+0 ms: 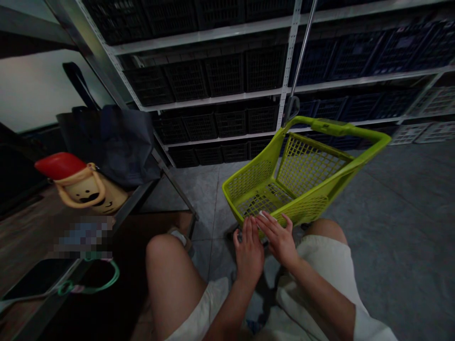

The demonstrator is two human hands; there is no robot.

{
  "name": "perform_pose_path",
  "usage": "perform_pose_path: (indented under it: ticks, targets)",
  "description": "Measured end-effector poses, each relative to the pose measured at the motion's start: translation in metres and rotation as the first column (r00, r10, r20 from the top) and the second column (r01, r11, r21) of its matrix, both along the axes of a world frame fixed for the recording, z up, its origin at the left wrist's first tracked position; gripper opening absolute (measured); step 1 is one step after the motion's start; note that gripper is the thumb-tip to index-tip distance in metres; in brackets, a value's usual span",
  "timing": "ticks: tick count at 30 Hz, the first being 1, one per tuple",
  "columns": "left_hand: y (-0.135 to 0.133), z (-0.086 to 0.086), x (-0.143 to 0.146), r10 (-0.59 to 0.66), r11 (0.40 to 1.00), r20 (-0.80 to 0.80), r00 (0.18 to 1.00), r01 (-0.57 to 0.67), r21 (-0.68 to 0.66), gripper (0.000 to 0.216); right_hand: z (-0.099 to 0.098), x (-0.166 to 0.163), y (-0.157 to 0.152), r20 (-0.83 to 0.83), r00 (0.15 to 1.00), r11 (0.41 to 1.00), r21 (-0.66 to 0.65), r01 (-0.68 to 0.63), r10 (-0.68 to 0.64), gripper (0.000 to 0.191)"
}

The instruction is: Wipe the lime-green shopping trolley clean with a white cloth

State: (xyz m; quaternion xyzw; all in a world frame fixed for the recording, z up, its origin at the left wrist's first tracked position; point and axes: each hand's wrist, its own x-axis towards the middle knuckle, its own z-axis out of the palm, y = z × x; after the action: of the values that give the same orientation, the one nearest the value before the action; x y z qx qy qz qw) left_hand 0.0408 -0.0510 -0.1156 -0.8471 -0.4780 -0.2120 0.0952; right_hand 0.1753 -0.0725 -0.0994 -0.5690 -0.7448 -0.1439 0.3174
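Seated view, bare knees either side of frame centre, white shorts. Both hands sit at the near rim of the lime-green plastic mesh basket with a loop handle [305, 175], which stands on the grey tiled floor [398, 222] right in front of the knees, tilted slightly away to the right. Left hand [249, 248]: back up, fingers straight and held together, tips resting on the basket's near edge. Right hand [280, 237]: fingers straight, slightly fanned, laid across the same edge just beside the left, the two hands touching or nearly so. A small pale flat object [263, 214] pokes out between the fingertips at the rim; can't tell what it is, or whether either hand actually pinches it. Neither hand is curled into a grip. Basket interior looks bare through the mesh. Handle is swung up at the far side. Left of frame: metal-framed rack [156, 163] holding a dark fabric bag [117, 142], and in front of it a cream-coloured bottle with a cartoon face and a red cap [83, 187]. Lower down, a green cord loop [106, 279] beside a dark flat slab. Background: white steel shelving [227, 102] packed with black plastic crates [223, 73], blue-tinted ones further right.
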Motion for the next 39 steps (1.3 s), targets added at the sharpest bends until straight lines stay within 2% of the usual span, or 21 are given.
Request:
perform_pose_path:
  ticks: [3,5,7,8,10,11,14,16,18,20,23,25,27,29,30,32,34,36,39]
  targets:
    - [0.000,0.003,-0.008,-0.024,1.000,-0.025,0.999,0.023,-0.010,0.062,0.012,0.058,0.002,0.074,0.997,0.999,0.017,-0.035,0.034,0.081]
    - [-0.002,0.005,-0.010,-0.027,1.000,-0.025,0.999,0.027,-0.007,0.064,0.019,0.102,0.003,0.048,0.994,0.994,0.045,0.096,-0.098,0.078]
    - [-0.004,0.005,-0.008,-0.015,1.000,-0.010,1.000,0.015,-0.001,0.064,0.022,0.125,0.003,0.003,0.965,0.963,0.062,0.262,-0.263,0.073]
    - [-0.004,0.004,-0.007,-0.006,1.000,0.000,1.000,0.006,0.001,0.065,0.022,0.124,0.002,-0.027,0.943,0.939,0.078,0.334,-0.333,0.071]
    - [-0.005,0.002,-0.003,0.014,1.000,0.017,1.000,-0.014,-0.001,0.065,0.016,0.094,0.001,-0.088,0.910,0.904,0.111,0.413,-0.405,0.070]
    - [-0.004,0.000,-0.002,0.024,1.000,0.022,0.999,-0.024,-0.003,0.065,0.011,0.070,0.001,-0.089,0.922,0.917,0.104,0.385,-0.377,0.073]
    - [-0.001,-0.004,-0.004,0.041,0.999,0.013,0.999,-0.041,0.007,0.062,-0.002,-0.005,0.000,-0.062,0.986,0.987,0.023,0.159,-0.158,0.074]
    - [0.002,-0.003,-0.009,0.037,0.999,-0.003,0.999,-0.037,0.015,0.062,-0.005,-0.028,-0.001,-0.050,0.995,0.996,0.016,0.083,-0.082,0.073]
    - [0.003,0.001,-0.015,0.034,0.999,-0.016,0.999,-0.034,0.008,0.064,-0.001,-0.018,-0.002,-0.005,1.000,1.000,0.007,0.012,-0.012,0.075]
    - [0.003,0.007,-0.019,0.017,1.000,-0.029,0.999,-0.017,0.004,0.065,0.007,0.018,-0.002,0.021,1.000,1.000,0.002,0.005,-0.005,0.078]
    - [0.000,0.013,-0.018,0.019,1.000,-0.040,0.999,-0.019,-0.004,0.068,0.020,0.083,-0.002,-0.010,0.987,0.987,0.019,0.160,-0.160,0.080]
    - [-0.002,0.014,-0.014,0.031,0.999,-0.034,0.999,-0.031,-0.008,0.069,0.024,0.107,-0.001,-0.035,0.964,0.964,0.028,0.266,-0.265,0.079]
    - [-0.003,0.011,-0.009,0.040,0.999,-0.016,0.999,-0.041,-0.012,0.070,0.022,0.101,0.000,-0.063,0.942,0.942,0.040,0.333,-0.330,0.078]
    - [-0.003,0.007,-0.005,0.049,0.999,0.007,0.999,-0.049,-0.016,0.069,0.015,0.066,0.001,-0.086,0.942,0.942,0.056,0.330,-0.324,0.076]
    - [-0.002,0.005,-0.004,0.053,0.999,0.016,0.998,-0.053,-0.013,0.069,0.011,0.042,0.002,-0.084,0.954,0.955,0.051,0.291,-0.286,0.075]
    - [0.001,0.001,-0.007,0.054,0.999,0.021,0.998,-0.054,0.006,0.065,0.003,-0.005,0.005,-0.052,0.990,0.991,0.023,0.133,-0.132,0.070]
    - [0.006,-0.001,-0.013,0.045,0.999,0.008,0.999,-0.045,0.027,0.062,-0.002,-0.034,0.007,-0.058,0.995,0.996,0.013,0.083,-0.082,0.066]
    - [0.010,0.000,-0.021,0.029,0.999,-0.007,1.000,-0.029,0.019,0.060,-0.001,-0.033,0.008,-0.036,0.999,1.000,0.012,0.026,-0.025,0.065]
    - [0.012,0.005,-0.029,0.004,1.000,-0.015,1.000,-0.004,0.008,0.061,0.006,0.016,0.007,-0.002,1.000,1.000,0.016,0.024,-0.024,0.073]
